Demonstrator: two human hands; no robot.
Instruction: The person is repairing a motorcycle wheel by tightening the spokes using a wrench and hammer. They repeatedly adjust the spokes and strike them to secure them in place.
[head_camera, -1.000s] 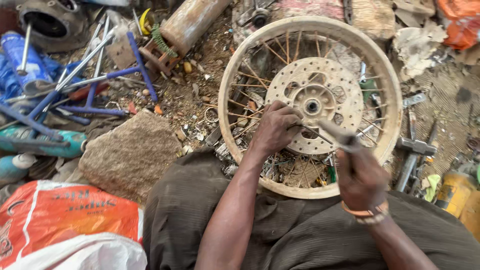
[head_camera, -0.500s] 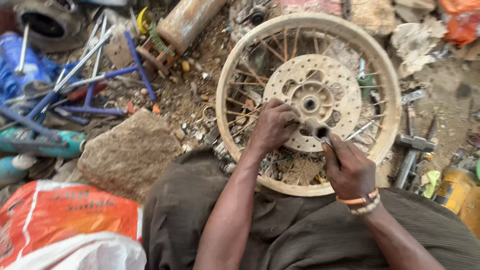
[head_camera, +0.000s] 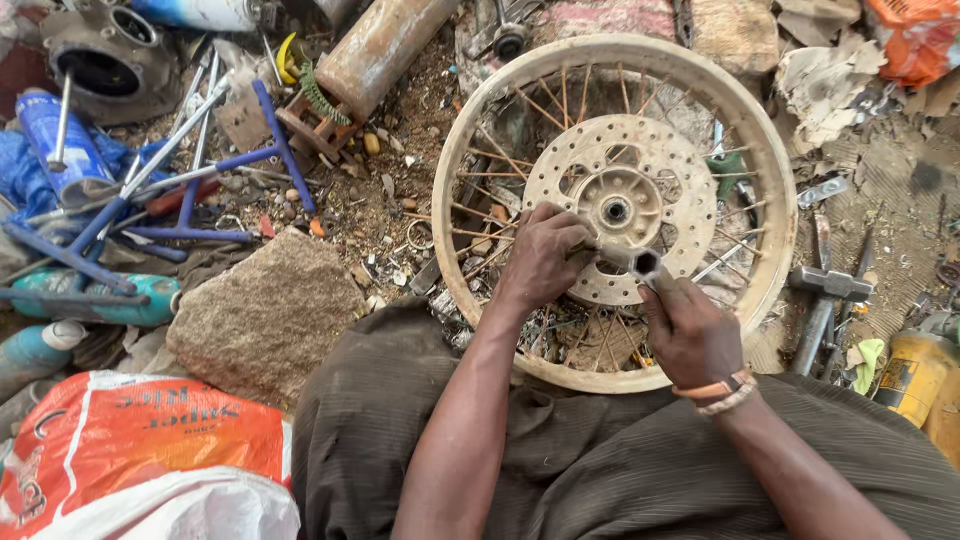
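Note:
A dusty spoked motorcycle wheel (head_camera: 770, 180) lies flat on the ground in front of me, with a drilled brake disc (head_camera: 640, 150) bolted at its hub. My left hand (head_camera: 540, 255) rests on the lower left edge of the disc, fingers curled against it. My right hand (head_camera: 690, 330) grips a metal tube-shaped socket wrench (head_camera: 640, 262), whose open end points up near the disc's lower rim. Both hands nearly meet at the tool. A band sits on my right wrist.
A large brown stone (head_camera: 265, 315) lies left of my knee. Blue metal tube frames (head_camera: 190, 190), spray cans (head_camera: 60, 140), a rusty cylinder (head_camera: 385, 45) and scrap litter the dirt at left and top. An orange-and-white sack (head_camera: 130, 450) sits bottom left. A hammer (head_camera: 825, 300) lies right.
My right hand has drawn in from the lower right toward the disc, bringing the tool up to my left hand. The view has shifted slightly lower over the wheel.

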